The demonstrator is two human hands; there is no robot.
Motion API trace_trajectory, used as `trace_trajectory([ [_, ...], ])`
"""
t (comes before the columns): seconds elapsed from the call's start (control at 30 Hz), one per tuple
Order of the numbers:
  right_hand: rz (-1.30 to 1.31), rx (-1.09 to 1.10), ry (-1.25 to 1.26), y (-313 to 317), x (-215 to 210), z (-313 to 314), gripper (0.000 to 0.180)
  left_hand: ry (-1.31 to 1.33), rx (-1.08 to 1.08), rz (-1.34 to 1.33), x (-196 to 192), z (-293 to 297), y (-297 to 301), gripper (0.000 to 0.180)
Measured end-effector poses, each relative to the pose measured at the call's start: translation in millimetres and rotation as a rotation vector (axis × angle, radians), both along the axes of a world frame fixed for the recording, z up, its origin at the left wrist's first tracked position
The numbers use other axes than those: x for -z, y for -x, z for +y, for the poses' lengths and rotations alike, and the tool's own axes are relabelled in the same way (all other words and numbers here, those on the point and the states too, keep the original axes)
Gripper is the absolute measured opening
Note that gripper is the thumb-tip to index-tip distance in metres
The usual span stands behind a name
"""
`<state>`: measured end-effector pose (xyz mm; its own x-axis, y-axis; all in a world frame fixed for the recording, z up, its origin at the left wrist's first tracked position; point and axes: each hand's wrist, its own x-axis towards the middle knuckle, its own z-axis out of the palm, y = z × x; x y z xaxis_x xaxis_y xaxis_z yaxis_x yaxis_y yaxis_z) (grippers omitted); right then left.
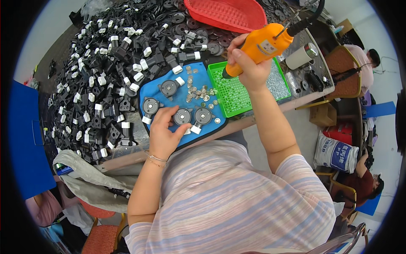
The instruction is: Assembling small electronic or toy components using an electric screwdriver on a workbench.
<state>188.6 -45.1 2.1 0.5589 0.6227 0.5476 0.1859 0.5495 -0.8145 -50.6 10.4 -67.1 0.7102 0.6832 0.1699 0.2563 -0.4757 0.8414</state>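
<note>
My right hand [253,70] is wrapped round an orange electric screwdriver [268,42]. Its dark tip points down over the left part of a green tray [223,111] full of small silvery screws. On a blue mat [160,80] my left hand [163,131] holds a round black part [183,116] between thumb and fingers, keeping it on the mat. Close by lie similar round black parts with white ends: one to the right [203,115], one to the left [150,106] and one farther back [168,87]. Several small metal washers [196,91] are scattered on the mat.
A large heap of black parts with white caps [99,84] covers the table's left side. Behind the mat are black discs [203,38] and a red basket [228,15]. A white flask [301,57] lies right of the tray. A cable [311,19] runs up from the screwdriver. Other people sit nearby.
</note>
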Motion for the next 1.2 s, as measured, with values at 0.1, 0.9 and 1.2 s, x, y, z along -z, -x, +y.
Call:
trace_trajectory([
  [0.1,0.025,-0.010,-0.003,0,0,-1,0.021,0.007,0.005,-0.002,0,0,0,0.052],
  [0.9,0.014,-0.511,0.025,85,-30,-3,0.026,-0.057,0.043,-0.057,4,2,3,0.052],
  [1.2,-0.079,-0.578,0.033,98,-14,9,0.021,-0.122,0.073,-0.087,12,5,3,0.035],
])
